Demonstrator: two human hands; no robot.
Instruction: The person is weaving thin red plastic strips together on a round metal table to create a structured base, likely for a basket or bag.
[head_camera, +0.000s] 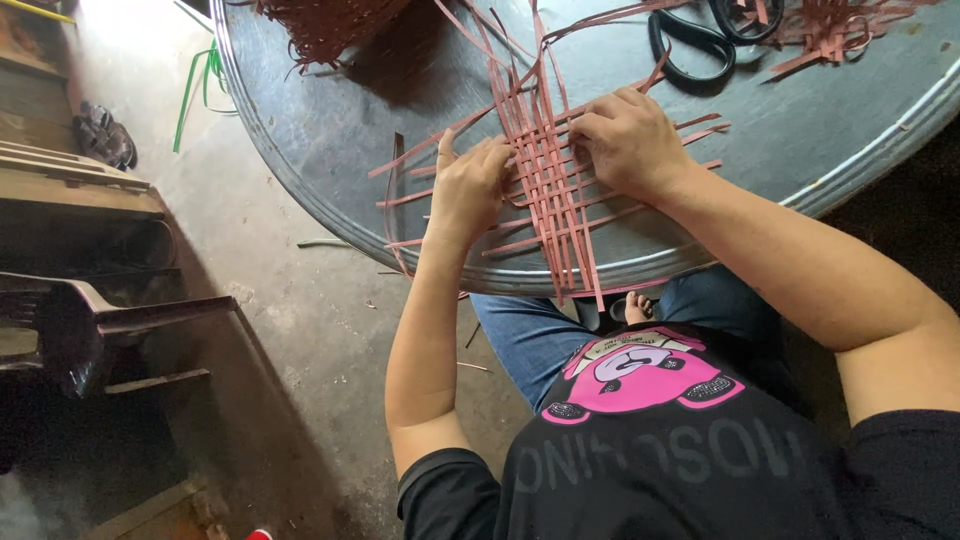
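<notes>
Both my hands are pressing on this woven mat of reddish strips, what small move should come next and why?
Probably slide the crossing strips tighter together. The left hand and right hand both press flat on the woven strips, and gaps show between the horizontal strips, whose loose ends fan out over the round metal table.

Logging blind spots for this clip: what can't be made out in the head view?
- Fingertips of the left hand and right hand: curled into the woven strip mat, so the grip on single strips is unclear.
- Scissors: blades cut off by the top edge.
- Strip bundle: cut off by the top edge.
- Round metal table: far side out of frame.
- Dark chair: partly in shadow.
</notes>
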